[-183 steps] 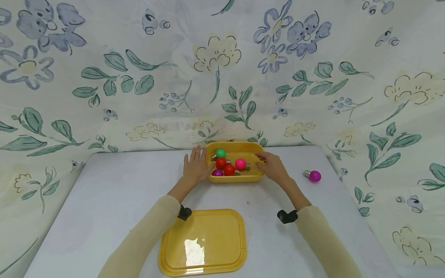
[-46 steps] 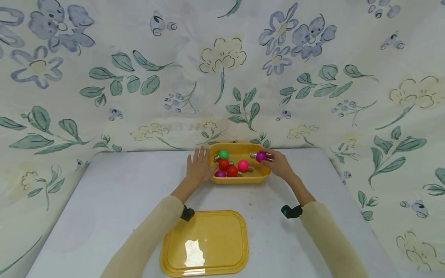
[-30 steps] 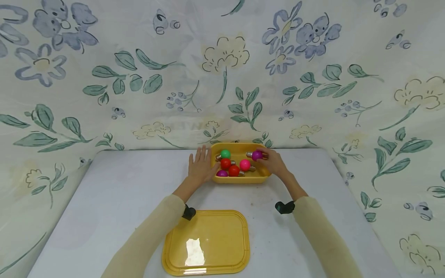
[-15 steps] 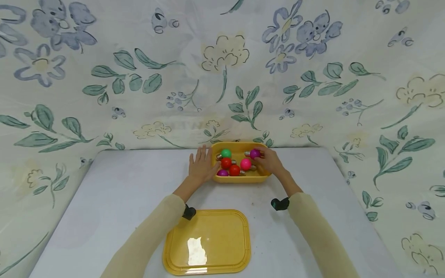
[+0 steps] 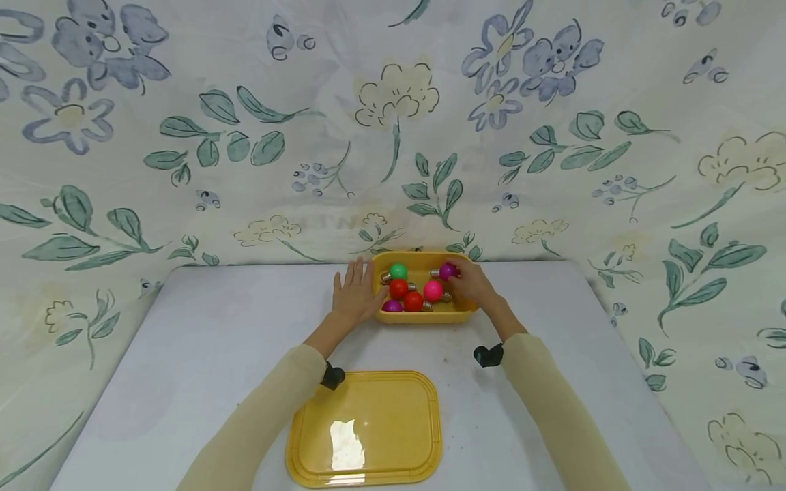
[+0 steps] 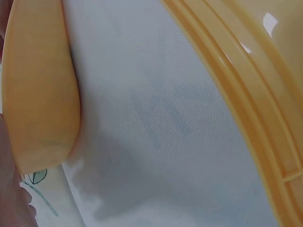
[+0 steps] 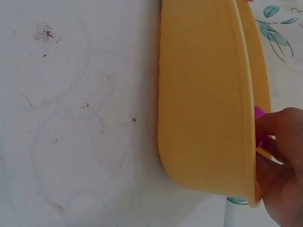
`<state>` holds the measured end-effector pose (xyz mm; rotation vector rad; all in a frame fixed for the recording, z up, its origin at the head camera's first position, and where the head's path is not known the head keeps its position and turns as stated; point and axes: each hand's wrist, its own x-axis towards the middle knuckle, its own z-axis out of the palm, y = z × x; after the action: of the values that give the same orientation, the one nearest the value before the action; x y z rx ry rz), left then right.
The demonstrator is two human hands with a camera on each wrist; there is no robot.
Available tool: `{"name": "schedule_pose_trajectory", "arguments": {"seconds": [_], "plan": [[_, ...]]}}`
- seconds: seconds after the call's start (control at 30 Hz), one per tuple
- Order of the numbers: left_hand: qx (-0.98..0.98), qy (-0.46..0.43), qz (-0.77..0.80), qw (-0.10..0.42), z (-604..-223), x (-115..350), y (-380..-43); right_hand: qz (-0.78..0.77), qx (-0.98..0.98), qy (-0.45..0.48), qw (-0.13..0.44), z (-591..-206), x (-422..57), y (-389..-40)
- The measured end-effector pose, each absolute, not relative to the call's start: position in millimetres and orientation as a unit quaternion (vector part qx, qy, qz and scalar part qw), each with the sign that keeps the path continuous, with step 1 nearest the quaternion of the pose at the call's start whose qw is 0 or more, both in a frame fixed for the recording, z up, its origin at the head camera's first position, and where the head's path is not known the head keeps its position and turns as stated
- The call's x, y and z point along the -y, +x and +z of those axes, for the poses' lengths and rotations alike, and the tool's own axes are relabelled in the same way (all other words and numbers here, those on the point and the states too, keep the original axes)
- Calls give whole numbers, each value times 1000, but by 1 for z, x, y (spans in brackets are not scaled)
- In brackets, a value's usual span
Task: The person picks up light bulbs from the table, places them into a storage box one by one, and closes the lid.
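My right hand [image 5: 471, 284] reaches over the right end of a yellow bin [image 5: 430, 317] and pinches a purple light bulb [image 5: 447, 271] inside it, metal base to the left. In the right wrist view the fingers curl over the bin's rim, and only a bit of the purple bulb [image 7: 259, 124] shows. My left hand [image 5: 355, 296] rests with straight, spread fingers against the bin's left end. In the bin lie a green bulb [image 5: 398, 271], a pink bulb [image 5: 432, 291], two red bulbs [image 5: 413, 301] and another purple bulb [image 5: 391, 306].
A flat yellow tray [image 5: 364, 429] lies near the front of the white table [image 5: 202, 354], under the left forearm. Behind the bin hangs a flowered cloth [image 5: 331, 136], close to its far side.
The purple bulb, which lay alone on the table at the right, was picked up by my right hand and lowered leftward into the bin. The left hand stays at the bin's left end.
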<state>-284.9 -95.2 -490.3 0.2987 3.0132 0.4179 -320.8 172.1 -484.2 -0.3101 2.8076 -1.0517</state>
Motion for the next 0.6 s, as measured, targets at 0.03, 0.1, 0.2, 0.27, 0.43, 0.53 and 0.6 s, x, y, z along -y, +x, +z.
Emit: {"name": "schedule_pose_trajectory", "arguments": {"seconds": [0.03, 0.1, 0.2, 0.27, 0.43, 0.53, 0.6], "plan": [[-985, 98, 136, 43, -490, 95, -285, -348, -930, -104, 63, -484, -171, -321], [-985, 97, 137, 43, -490, 96, -285, -342, -931, -110, 62, -484, -169, -321], [-984, 97, 143, 44, -491, 96, -285, -331, -934, -116, 59, -484, -167, -321], [-983, 96, 148, 44, -493, 96, -286, -325, -936, -119, 59, -484, -166, -321], [-982, 96, 158, 39, -496, 96, -287, -313, -939, -130, 56, -485, -165, -323], [-982, 95, 160, 39, -495, 96, -286, -301, -942, -138, 53, -486, -164, -325], [-982, 94, 161, 40, -494, 96, -286, -293, -944, -141, 53, -488, -163, -326]]}}
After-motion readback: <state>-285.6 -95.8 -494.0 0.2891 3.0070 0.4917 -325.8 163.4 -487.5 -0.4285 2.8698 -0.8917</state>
